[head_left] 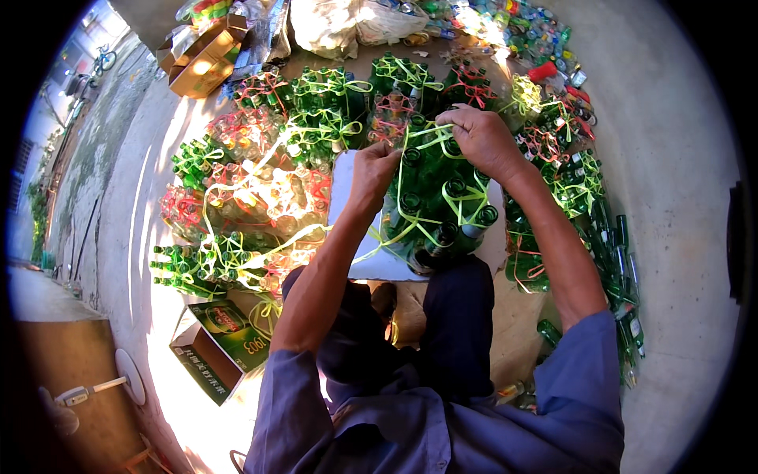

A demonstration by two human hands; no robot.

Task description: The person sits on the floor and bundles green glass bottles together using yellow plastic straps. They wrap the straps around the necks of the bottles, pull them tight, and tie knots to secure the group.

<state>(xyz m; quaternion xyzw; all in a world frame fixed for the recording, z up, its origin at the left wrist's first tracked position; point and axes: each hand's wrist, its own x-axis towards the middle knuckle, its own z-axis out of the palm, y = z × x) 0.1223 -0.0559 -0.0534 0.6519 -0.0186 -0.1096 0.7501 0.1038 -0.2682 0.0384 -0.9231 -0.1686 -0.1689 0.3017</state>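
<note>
A cluster of green glass bottles [426,180] stands upright in front of me on a white board [387,267], just beyond my knees. Light green plastic strap [433,144] runs around and between the bottle necks. My right hand [485,146] is closed, pinching the strap at the far side of the cluster. At the cluster's left edge, my left hand [371,175] is closed in a fist against the same strap and seems to grip it; its fingertips are partly hidden. A long loose strap [296,235] trails left from the board.
Tied bundles of green bottles [320,130] and clear bottles [245,130] surround the board. An open green carton [225,347] lies at the lower left. Loose bottles [624,292] lie along the right. Farther away are a cardboard box [207,63], white sacks [328,28] and heaped cans and bottles [545,39].
</note>
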